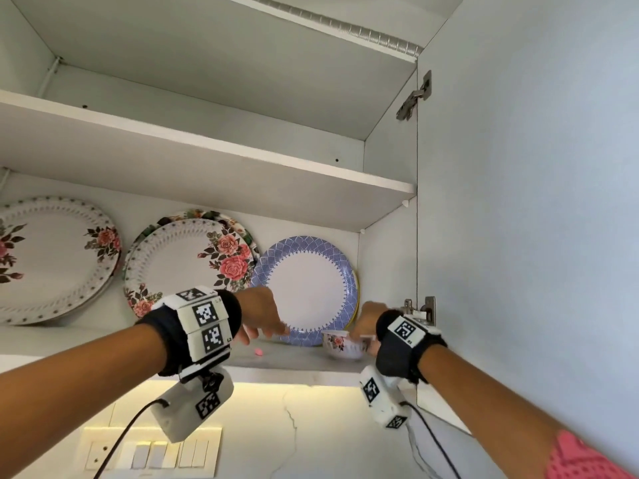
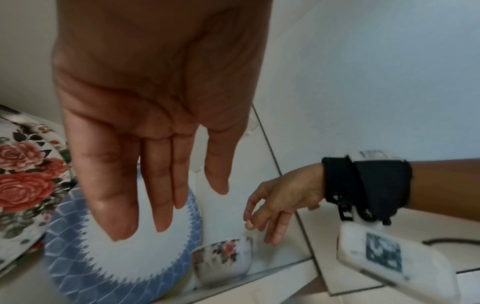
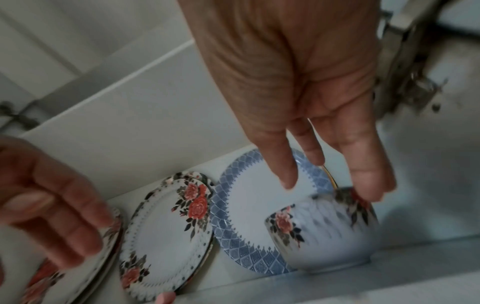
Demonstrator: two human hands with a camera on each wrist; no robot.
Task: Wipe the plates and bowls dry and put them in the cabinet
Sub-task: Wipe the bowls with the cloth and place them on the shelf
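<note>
A small white bowl with red roses [image 1: 342, 345] [image 2: 223, 259] [image 3: 319, 232] stands upright at the right end of the cabinet's lower shelf [image 1: 294, 361]. My right hand [image 1: 366, 326] [image 2: 265, 216] [image 3: 337, 174] hovers over it with fingers loosely straight, tips at the far rim, gripping nothing. Behind the bowl a blue-rimmed plate [image 1: 311, 288] [image 2: 116, 267] [image 3: 249, 205] leans on the back wall. My left hand [image 1: 262, 319] [image 2: 168, 205] [image 3: 52, 205] is held flat and empty in front of that plate.
Rose-patterned plates [image 1: 186, 264] [image 3: 168, 226] lean on the back wall, another [image 1: 52, 261] further left. A small pink thing [image 1: 258, 352] lies on the shelf. The open door [image 1: 518, 202] and its hinge [image 1: 420, 311] stand close right. The upper shelf [image 1: 207, 150] is bare. Pink cloth [image 1: 581, 458] shows at my right arm.
</note>
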